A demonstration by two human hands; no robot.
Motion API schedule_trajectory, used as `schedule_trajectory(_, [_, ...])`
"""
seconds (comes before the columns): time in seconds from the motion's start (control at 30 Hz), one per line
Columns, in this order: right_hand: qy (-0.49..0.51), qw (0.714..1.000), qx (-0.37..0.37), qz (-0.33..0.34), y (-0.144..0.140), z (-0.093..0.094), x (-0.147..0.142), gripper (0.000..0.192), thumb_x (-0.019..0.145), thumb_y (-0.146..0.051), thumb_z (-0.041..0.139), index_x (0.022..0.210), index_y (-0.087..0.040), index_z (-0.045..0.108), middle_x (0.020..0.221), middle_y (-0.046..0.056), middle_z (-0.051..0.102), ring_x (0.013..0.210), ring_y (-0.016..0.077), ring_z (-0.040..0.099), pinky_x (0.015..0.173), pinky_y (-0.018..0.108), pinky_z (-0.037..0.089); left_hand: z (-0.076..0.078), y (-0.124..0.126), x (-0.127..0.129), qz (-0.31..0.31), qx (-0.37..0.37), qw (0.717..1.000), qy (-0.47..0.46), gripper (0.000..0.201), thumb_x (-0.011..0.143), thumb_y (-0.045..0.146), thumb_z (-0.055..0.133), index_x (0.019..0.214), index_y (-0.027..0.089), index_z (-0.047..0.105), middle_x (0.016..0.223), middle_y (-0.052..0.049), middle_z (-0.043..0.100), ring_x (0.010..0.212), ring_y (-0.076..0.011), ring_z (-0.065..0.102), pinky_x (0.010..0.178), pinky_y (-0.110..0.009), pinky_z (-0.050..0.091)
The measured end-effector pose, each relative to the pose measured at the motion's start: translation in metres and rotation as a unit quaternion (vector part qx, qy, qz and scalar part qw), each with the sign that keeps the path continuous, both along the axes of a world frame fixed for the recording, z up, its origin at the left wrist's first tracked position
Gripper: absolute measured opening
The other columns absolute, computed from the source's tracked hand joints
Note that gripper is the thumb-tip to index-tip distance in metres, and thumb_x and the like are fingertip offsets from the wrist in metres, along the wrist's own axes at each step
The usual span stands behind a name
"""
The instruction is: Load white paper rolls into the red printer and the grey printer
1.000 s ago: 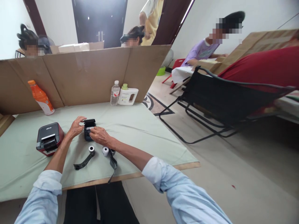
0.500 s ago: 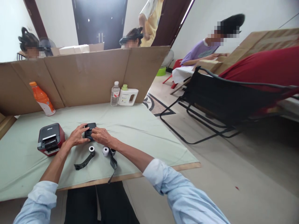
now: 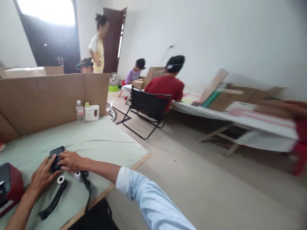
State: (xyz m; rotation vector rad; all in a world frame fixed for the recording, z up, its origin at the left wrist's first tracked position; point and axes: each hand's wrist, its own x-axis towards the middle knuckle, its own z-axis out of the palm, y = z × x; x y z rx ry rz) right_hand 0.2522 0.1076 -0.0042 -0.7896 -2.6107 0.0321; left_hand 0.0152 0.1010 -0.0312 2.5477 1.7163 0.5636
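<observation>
A small black box-shaped device lies on the pale green tablecloth. My left hand grips its near left side, thumb and fingers around it. From the right, my right hand has its fingers bent onto the device's top; whether they pinch a part of it is hidden. Just below the hands sits a white-cored roll with a dark strip trailing toward me. A second white roll is beside my right wrist, near another dark strip that hangs toward the table edge.
A red and black printer stands at the left, partly cut off. A clear bottle and a white jug stand against the cardboard partition. Beyond are a black folding chair, a long table and several people.
The view has swung to the right, so the table sits further left and the orange bottle is nearly out of frame. Both hands stay at the black device.
</observation>
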Motion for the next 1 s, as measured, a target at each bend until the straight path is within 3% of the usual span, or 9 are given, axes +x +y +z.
schedule_trajectory(0.13, [0.116, 0.978, -0.076, -0.154, 0.011, -0.009, 0.003, 0.043, 0.097, -0.038, 0.064, 0.137, -0.021, 0.061, 0.149, 0.015, 0.054, 0.132, 0.0274, 0.055, 0.109, 0.041, 0.049, -0.004, 0.007, 0.003, 0.006, 0.018, 1.0, 0.007, 0.073, 0.088, 0.057, 0.06, 0.155, 0.033, 0.05, 0.146, -0.009, 0.063, 0.122, -0.0344, 0.068, 0.092, -0.042, 0.061])
schedule_trajectory(0.2, [0.149, 0.961, -0.15, -0.179, 0.01, -0.013, 0.004, 0.056, 0.095, -0.037, 0.066, 0.145, -0.017, 0.053, 0.153, 0.018, 0.051, 0.137, 0.0286, 0.053, 0.112, 0.043, 0.048, 0.0, 0.001, 0.007, 0.01, 0.012, 1.0, 0.006, 0.071, 0.087, 0.056, 0.061, 0.153, 0.032, 0.052, 0.145, -0.009, 0.064, 0.124, -0.0343, 0.067, 0.094, -0.042, 0.06])
schedule_trajectory(0.3, [0.177, 0.947, -0.221, -0.152, 0.009, -0.022, 0.002, 0.057, 0.093, -0.032, 0.065, 0.145, -0.012, 0.051, 0.149, 0.02, 0.055, 0.137, 0.0284, 0.055, 0.116, 0.043, 0.045, 0.008, -0.009, 0.013, 0.014, -0.012, 1.0, 0.002, 0.072, 0.087, 0.051, 0.065, 0.153, 0.029, 0.052, 0.149, -0.011, 0.06, 0.131, -0.034, 0.063, 0.104, -0.043, 0.056])
schedule_trajectory(0.47, [0.26, 0.925, -0.245, -0.131, 0.011, -0.041, -0.002, 0.057, 0.087, -0.027, 0.068, 0.142, -0.018, 0.055, 0.148, 0.016, 0.056, 0.138, 0.0294, 0.053, 0.117, 0.047, 0.042, 0.017, -0.017, 0.019, 0.02, -0.051, 0.998, -0.004, 0.077, 0.081, 0.043, 0.076, 0.153, 0.028, 0.051, 0.15, -0.011, 0.059, 0.131, -0.0327, 0.062, 0.106, -0.043, 0.053])
schedule_trajectory(0.6, [0.342, 0.882, -0.307, -0.101, 0.012, -0.051, 0.001, 0.058, 0.084, -0.029, 0.069, 0.141, -0.02, 0.06, 0.141, 0.013, 0.062, 0.128, 0.0296, 0.058, 0.11, 0.047, 0.048, 0.019, -0.022, 0.022, 0.039, -0.071, 0.997, 0.007, 0.079, 0.08, 0.039, 0.079, 0.153, 0.028, 0.052, 0.149, -0.011, 0.058, 0.128, -0.0335, 0.064, 0.105, -0.043, 0.054])
schedule_trajectory(0.83, [0.409, 0.832, -0.375, 0.011, 0.015, -0.045, 0.001, 0.041, 0.082, -0.03, 0.068, 0.121, -0.018, 0.073, 0.123, 0.008, 0.074, 0.117, 0.029, 0.065, 0.107, 0.046, 0.049, 0.017, -0.031, 0.014, 0.026, -0.066, 0.997, -0.022, 0.087, 0.079, 0.036, 0.081, 0.158, 0.027, 0.046, 0.15, -0.013, 0.056, 0.127, -0.0338, 0.063, 0.106, -0.043, 0.052])
schedule_trajectory(1.0, [0.4, 0.802, -0.44, 0.048, 0.017, -0.046, -0.007, 0.043, 0.083, -0.034, 0.068, 0.122, -0.015, 0.074, 0.116, 0.009, 0.076, 0.113, 0.0283, 0.068, 0.103, 0.045, 0.052, 0.014, -0.039, 0.001, 0.038, -0.064, 0.996, -0.053, 0.087, 0.077, 0.035, 0.082, 0.157, 0.025, 0.048, 0.15, -0.015, 0.055, 0.128, -0.0355, 0.062, 0.107, -0.046, 0.052])
